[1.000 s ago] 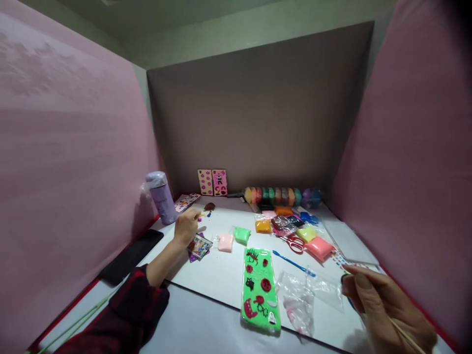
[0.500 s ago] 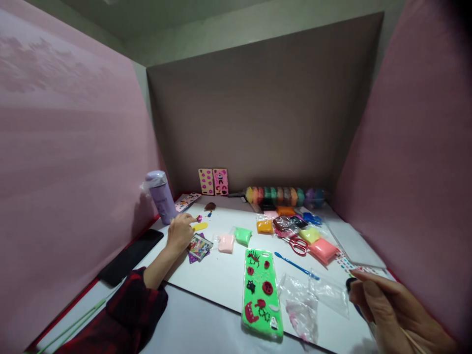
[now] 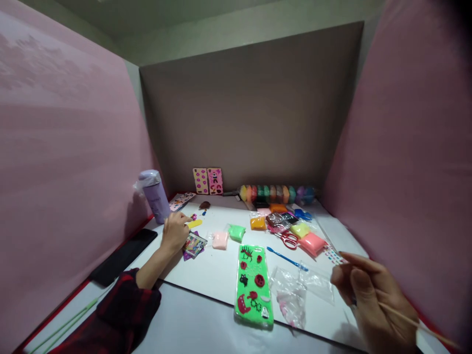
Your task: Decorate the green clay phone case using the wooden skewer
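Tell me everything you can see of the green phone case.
The green phone case is a rounded rectangle with a bright, glossy green face and a clear-looking rim. Dark red, black and white pieces decorate it, including a crown-like red shape. It lies face up, its near end reaching past the front edge of the white board. Neither the left hand nor the right hand touches it.

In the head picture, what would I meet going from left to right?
Flat black slab, left hand, pale pink packet, bright green case, red scissors, coral packet, right hand.
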{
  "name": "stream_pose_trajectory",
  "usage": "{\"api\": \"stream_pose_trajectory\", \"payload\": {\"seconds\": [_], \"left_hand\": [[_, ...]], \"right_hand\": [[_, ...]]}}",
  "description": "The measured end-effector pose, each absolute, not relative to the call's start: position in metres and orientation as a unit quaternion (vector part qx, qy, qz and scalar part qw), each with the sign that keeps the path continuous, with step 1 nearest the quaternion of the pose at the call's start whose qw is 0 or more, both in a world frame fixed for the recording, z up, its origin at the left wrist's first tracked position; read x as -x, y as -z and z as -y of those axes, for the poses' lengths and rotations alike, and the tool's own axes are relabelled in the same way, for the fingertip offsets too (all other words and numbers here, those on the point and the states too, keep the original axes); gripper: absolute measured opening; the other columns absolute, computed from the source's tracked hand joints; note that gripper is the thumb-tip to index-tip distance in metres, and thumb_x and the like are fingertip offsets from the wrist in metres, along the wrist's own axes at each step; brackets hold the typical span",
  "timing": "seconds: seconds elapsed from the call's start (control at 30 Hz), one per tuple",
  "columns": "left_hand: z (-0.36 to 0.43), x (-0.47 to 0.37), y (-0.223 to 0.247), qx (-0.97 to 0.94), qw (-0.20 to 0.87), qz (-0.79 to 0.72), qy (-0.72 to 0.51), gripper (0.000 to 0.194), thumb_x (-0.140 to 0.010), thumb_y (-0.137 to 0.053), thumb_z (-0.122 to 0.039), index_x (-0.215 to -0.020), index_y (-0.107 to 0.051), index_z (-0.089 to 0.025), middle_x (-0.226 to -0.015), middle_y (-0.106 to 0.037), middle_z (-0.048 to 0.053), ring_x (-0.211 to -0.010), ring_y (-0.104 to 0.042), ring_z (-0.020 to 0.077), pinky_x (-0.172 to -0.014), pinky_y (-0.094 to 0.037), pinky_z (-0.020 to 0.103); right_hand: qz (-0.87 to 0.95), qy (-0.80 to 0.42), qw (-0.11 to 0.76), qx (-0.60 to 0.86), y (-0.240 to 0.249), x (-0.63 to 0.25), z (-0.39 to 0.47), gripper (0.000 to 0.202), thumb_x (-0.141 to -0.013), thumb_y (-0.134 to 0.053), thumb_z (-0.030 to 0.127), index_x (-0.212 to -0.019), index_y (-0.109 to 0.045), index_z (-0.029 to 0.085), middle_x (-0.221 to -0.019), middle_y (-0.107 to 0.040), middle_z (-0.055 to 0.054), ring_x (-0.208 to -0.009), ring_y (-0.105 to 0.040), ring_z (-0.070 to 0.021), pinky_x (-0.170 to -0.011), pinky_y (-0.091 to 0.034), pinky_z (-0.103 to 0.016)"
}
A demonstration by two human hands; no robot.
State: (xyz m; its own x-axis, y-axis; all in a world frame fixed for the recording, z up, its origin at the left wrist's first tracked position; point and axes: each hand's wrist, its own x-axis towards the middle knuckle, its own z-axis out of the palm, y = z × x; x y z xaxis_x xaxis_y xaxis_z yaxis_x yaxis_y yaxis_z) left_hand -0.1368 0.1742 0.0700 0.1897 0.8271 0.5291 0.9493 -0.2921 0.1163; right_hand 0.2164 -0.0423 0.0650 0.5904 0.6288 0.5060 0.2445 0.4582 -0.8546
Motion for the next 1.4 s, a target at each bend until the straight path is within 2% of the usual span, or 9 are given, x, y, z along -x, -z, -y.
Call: {"api": "stream_pose_trajectory", "payload": {"seconds": [0.23,0.33,0.5,0.7,0.87,1.0,1.1,1.23,1.4], "left_hand": [[-0.148,0.100,-0.076,0.793,0.100,0.509,0.320,0.031,-0.075,-0.045,-0.009,-0.092,-0.069,-0.018,-0.099,-0.063,0.007,-0.100,-0.050,0.0246,-0.087,-0.037,0.038],[-0.124,0.076,-0.079,0.820,0.072,0.434,0.366,0.026,-0.077,-0.047,-0.011,-0.092,-0.068,-0.018,-0.093,-0.064,0.007,-0.097,-0.051,0.0238,-0.086,-0.038,0.039],[-0.084,0.045,-0.078,0.857,-0.010,0.353,0.375,0.021,-0.081,-0.050,-0.014,-0.095,-0.065,-0.018,-0.087,-0.065,0.005,-0.088,-0.053,0.0208,-0.080,-0.040,0.036],[-0.067,0.038,-0.067,0.872,-0.077,0.306,0.374,0.024,-0.081,-0.047,-0.011,-0.097,-0.063,-0.019,-0.083,-0.064,0.005,-0.084,-0.053,0.0204,-0.078,-0.041,0.035],[-0.061,0.036,-0.060,0.873,-0.112,0.307,0.363,0.025,-0.081,-0.047,-0.013,-0.099,-0.063,-0.021,-0.085,-0.064,0.005,-0.087,-0.052,0.0219,-0.079,-0.042,0.037],[-0.056,0.034,-0.058,0.875,-0.136,0.295,0.358,0.024,-0.080,-0.047,-0.012,-0.096,-0.063,-0.021,-0.085,-0.063,0.005,-0.088,-0.052,0.0220,-0.078,-0.042,0.037],[-0.054,0.034,-0.056,0.876,-0.134,0.278,0.370,0.023,-0.081,-0.048,-0.011,-0.096,-0.062,-0.021,-0.085,-0.064,0.005,-0.087,-0.051,0.0214,-0.077,-0.042,0.037],[-0.052,0.032,-0.058,0.884,-0.126,0.264,0.364,0.021,-0.083,-0.047,-0.010,-0.095,-0.062,-0.019,-0.086,-0.065,0.005,-0.086,-0.050,0.0207,-0.077,-0.041,0.036],[-0.047,0.007,-0.072,0.931,-0.088,0.196,0.296,0.015,-0.085,-0.051,-0.019,-0.095,-0.062,-0.018,-0.094,-0.065,0.006,-0.094,-0.048,0.0226,-0.080,-0.039,0.038]], "right_hand": [[0.478,-0.201,0.705,0.483,-0.061,-0.217,0.044,0.030,-0.089,-0.047,0.047,-0.082,-0.057,0.019,-0.050,-0.051,0.002,-0.042,-0.040,-0.0089,-0.038,-0.029,-0.020],[0.480,-0.207,0.696,0.493,-0.060,-0.218,0.044,0.032,-0.088,-0.050,0.045,-0.076,-0.059,0.017,-0.046,-0.047,0.002,-0.041,-0.038,-0.0083,-0.038,-0.027,-0.021],[0.471,-0.213,0.706,0.484,-0.065,-0.217,0.037,0.029,-0.084,-0.056,0.045,-0.083,-0.063,0.017,-0.050,-0.043,0.004,-0.043,-0.036,-0.0080,-0.041,-0.026,-0.022],[0.530,-0.291,0.638,0.478,-0.058,-0.212,0.034,0.028,-0.085,-0.054,0.041,-0.102,-0.058,0.018,-0.066,-0.061,0.001,-0.043,-0.040,-0.0076,-0.041,-0.031,-0.022],[0.591,-0.301,0.555,0.501,-0.057,-0.206,0.042,0.024,-0.089,-0.050,0.039,-0.101,-0.056,0.019,-0.071,-0.067,-0.003,-0.045,-0.047,-0.0083,-0.040,-0.032,-0.020],[0.625,-0.254,0.508,0.535,-0.058,-0.207,0.041,0.022,-0.089,-0.050,0.038,-0.095,-0.059,0.018,-0.069,-0.067,-0.002,-0.045,-0.049,-0.0084,-0.040,-0.032,-0.020],[0.597,-0.193,0.530,0.571,-0.056,-0.211,0.036,0.024,-0.090,-0.048,0.038,-0.092,-0.061,0.018,-0.071,-0.066,-0.002,-0.047,-0.050,-0.0085,-0.043,-0.036,-0.020],[0.595,-0.121,0.542,0.581,-0.056,-0.218,0.033,0.021,-0.089,-0.050,0.035,-0.094,-0.062,0.019,-0.072,-0.063,-0.002,-0.059,-0.057,-0.0118,-0.053,-0.044,-0.023],[0.595,-0.049,0.578,0.557,-0.058,-0.223,0.032,0.016,-0.089,-0.051,0.028,-0.096,-0.063,0.019,-0.070,-0.059,0.000,-0.060,-0.054,-0.0107,-0.055,-0.043,-0.022]]}}
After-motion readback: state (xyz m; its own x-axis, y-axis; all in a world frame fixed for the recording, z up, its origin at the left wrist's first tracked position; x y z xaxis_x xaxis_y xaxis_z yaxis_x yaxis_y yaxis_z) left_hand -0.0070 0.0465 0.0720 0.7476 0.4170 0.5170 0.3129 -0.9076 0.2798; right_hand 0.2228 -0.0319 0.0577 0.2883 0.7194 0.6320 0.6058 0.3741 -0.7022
